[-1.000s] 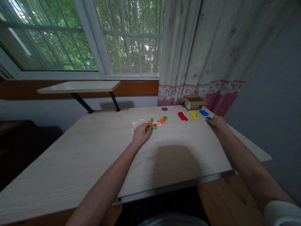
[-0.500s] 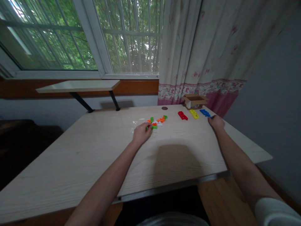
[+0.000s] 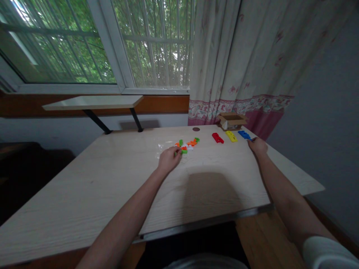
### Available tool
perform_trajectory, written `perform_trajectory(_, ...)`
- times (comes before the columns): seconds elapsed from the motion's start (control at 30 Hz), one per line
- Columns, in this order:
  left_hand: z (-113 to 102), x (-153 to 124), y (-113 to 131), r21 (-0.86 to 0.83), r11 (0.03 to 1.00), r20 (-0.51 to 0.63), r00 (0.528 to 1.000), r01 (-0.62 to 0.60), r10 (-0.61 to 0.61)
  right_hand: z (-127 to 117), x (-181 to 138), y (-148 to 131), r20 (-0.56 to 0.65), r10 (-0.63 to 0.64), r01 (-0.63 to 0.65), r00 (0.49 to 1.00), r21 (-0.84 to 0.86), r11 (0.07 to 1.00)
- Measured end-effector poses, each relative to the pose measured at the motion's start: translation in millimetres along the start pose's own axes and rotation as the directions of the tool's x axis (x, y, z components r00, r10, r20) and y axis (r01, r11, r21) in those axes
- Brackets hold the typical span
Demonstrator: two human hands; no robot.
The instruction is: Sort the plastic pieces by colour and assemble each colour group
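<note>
My left hand (image 3: 169, 157) rests at the near left side of a small pile of plastic building blocks. Its fingers are pinched together at the pile, and what they hold is hidden. Orange blocks (image 3: 192, 142), a green block (image 3: 184, 151) and white blocks (image 3: 190, 148) lie mixed in that pile. On the right, my right hand (image 3: 259, 147) has its fingertips closed at the near end of a row of blue blocks (image 3: 244, 134). Left of the blue row lie a group of yellow blocks (image 3: 231, 136) and a group of red blocks (image 3: 217, 138).
An opened cardboard box (image 3: 232, 121) stands at the back right, against the curtain (image 3: 218, 74). A clear plastic bag (image 3: 164, 145) lies left of the pile. A raised white shelf (image 3: 95, 101) on black legs stands at the back left of the wooden table (image 3: 112, 186).
</note>
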State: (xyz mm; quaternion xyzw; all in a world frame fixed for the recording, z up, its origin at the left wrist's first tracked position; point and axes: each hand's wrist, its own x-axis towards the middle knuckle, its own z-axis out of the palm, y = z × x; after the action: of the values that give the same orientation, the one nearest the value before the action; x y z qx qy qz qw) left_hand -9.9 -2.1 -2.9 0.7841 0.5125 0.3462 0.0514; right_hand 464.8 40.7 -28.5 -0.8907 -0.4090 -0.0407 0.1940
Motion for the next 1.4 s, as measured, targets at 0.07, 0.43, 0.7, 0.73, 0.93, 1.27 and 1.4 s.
perform_trajectory(0.07, 1, 0, -1, -0.003, 1.000, 0.002, 1.000, -0.004, 0.004, 1, 0, 1, -0.007, 0.000, 0.000, 1.000, 0.006, 1.000)
perform_trajectory(0.43, -1, 0, 0, -0.012, 1.000, 0.017, 1.000, 0.009, -0.008, 3, -1, 3, -0.034, -0.014, 0.015, 0.999, 0.030, 0.999)
perform_trajectory(0.7, -1, -1, 1, 0.011, 1.000, 0.009, 1.000, 0.005, -0.005, -2, -4, 4, -0.032, -0.046, 0.046, 0.998, -0.012, 0.999)
perform_trajectory(0.73, -2, -1, 0, 0.009, 1.000, 0.001, 1.000, 0.007, -0.007, -3, -5, 5, -0.043, -0.059, 0.058, 0.997, -0.014, 0.998)
perform_trajectory(0.93, -4, 2, -4, 0.039, 0.996, -0.068, 0.995, 0.078, -0.075, -17, -13, -2, -0.194, -0.191, 0.187, 0.962, -0.041, 0.981)
perform_trajectory(1.27, -3, 5, -14, 0.115, 0.967, -0.081, 0.972, 0.230, -0.221, -28, -65, -82, -0.272, -0.684, 0.733, 0.677, 0.161, 0.661)
perform_trajectory(1.4, -3, 6, -15, 0.140, 0.958, -0.059, 0.968, 0.251, -0.245, -22, -108, -126, -0.247, -0.804, 0.836, 0.541, 0.264, 0.482)
